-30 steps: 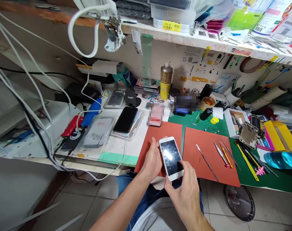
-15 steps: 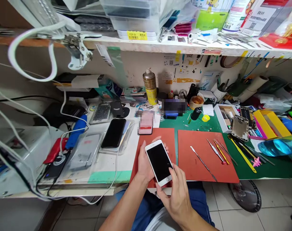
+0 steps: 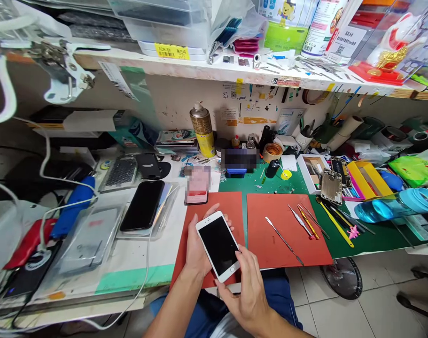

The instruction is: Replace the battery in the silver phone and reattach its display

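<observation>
A white phone (image 3: 219, 246) with a black screen is tilted above the left red mat (image 3: 233, 206). My left hand (image 3: 198, 246) holds it from below and along its left side, with fingertips showing past the right edge. My right hand (image 3: 247, 284) grips its lower end, thumb at the bottom corner and fingers at the right edge near the home button. Behind the white phone lies a phone with a pink screen (image 3: 197, 180), partly blurred out. A black phone (image 3: 143, 206) rests on a clear plastic sleeve to the left.
On the right red mat (image 3: 270, 206) lie several thin metal tools (image 3: 284, 240). A spray can (image 3: 202, 131), a tape roll (image 3: 272, 151), a yellow tray (image 3: 369, 178) and a blue bottle (image 3: 393, 206) stand around. A loaded shelf (image 3: 199, 70) crosses above; a white cable (image 3: 147, 263) hangs over the left edge.
The camera view has shifted to the right, so the bench things appear further left. Both hands keep their hold on the white phone, with little visible change in grip.
</observation>
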A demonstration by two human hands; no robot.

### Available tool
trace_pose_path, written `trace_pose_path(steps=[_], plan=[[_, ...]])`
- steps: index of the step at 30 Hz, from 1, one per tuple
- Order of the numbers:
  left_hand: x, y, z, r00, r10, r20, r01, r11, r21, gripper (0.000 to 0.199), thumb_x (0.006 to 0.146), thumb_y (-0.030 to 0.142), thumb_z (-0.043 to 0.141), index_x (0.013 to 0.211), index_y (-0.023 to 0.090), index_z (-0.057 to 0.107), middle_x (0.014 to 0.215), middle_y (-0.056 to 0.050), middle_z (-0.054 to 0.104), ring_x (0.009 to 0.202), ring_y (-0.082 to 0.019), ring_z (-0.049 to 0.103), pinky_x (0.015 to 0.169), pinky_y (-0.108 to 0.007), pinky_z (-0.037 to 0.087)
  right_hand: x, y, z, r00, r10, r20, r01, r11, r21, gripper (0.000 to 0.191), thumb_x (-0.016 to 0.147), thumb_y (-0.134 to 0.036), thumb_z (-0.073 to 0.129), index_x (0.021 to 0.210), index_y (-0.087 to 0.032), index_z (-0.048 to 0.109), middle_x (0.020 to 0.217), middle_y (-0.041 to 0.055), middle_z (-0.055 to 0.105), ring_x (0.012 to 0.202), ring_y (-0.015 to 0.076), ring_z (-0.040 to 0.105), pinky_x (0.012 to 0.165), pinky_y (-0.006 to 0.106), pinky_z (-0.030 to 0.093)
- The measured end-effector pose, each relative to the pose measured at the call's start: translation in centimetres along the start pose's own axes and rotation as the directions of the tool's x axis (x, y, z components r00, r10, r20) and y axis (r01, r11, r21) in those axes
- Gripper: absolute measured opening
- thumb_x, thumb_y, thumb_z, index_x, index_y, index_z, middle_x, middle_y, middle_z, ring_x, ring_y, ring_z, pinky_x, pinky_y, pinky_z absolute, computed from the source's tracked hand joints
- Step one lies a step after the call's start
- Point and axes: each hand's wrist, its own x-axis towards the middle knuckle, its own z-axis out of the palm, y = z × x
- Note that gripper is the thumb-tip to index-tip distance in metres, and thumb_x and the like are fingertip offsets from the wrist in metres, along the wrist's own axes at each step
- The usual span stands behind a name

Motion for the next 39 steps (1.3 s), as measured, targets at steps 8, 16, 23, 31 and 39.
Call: trace_pose_path(steps=[8,16,23,31,39], plan=[[0.16,0.1,-0.38,1.0,0.002,-0.021,-0.001,1.0,0.013,0.049,0.098,0.051,0.057,0.136,0.023,0.066,0.098,-0.01,0.072,0.085,-0.025,0.072,0.079,-0.043,0.064,-0.1,0.26,-0.05,1.0,-0.03,0.001,0.03,1.0,-0.002,0.069,0.097,-0.032,0.071,0.155,-0.008,0.041,0.139,0.026,0.063,0.131,0.037,0.063,0.1,0.056,0.064],[0.25,0.13,-0.5,1.0,-0.008,-0.026,0.008,1.0,0.001,0.049,0.099,0.051,0.055,0.136,0.023,0.067,0.101,-0.012,0.072,0.089,-0.026,0.072,0.081,-0.043,0.064,0.09,0.21,-0.15,1.0,-0.007,0.023,0.006,0.999,0.041,0.069,0.096,-0.03,0.073,0.154,-0.008,0.042,0.14,0.0256,0.062,0.13,0.0349,0.062,0.101,0.053,0.063],[0.32,0.14,-0.62,1.0,-0.013,-0.001,0.013,1.0,-0.004,0.047,0.099,0.052,0.054,0.135,0.024,0.068,0.095,-0.01,0.07,0.083,-0.023,0.069,0.078,-0.04,0.063,0.2,0.1,-0.19,1.0,0.0,0.026,-0.001,0.999,0.044,0.07,0.096,-0.029,0.073,0.154,-0.009,0.041,0.141,0.0253,0.061,0.13,0.0342,0.062,0.102,0.053,0.063],[0.43,0.05,-0.36,1.0,-0.001,-0.011,0.001,1.0,0.002,0.045,0.099,0.051,0.054,0.133,0.024,0.067,0.095,-0.009,0.069,0.081,-0.023,0.068,0.077,-0.039,0.061,-0.07,0.14,-0.18,0.999,0.008,0.04,-0.01,0.999,0.046,0.069,0.096,-0.03,0.072,0.154,-0.01,0.042,0.141,0.0252,0.061,0.131,0.0346,0.062,0.102,0.053,0.062],[0.37,0.16,-0.47,0.999,-0.012,0.035,0.01,0.999,0.039,0.046,0.099,0.053,0.053,0.133,0.025,0.064,0.09,-0.008,0.068,0.077,-0.025,0.068,0.074,-0.04,0.059,-0.1,0.18,0.11,1.0,0.006,0.016,-0.006,1.0,0.009,0.067,0.096,-0.031,0.072,0.152,-0.01,0.043,0.14,0.0252,0.063,0.128,0.0342,0.064,0.1,0.053,0.064]])
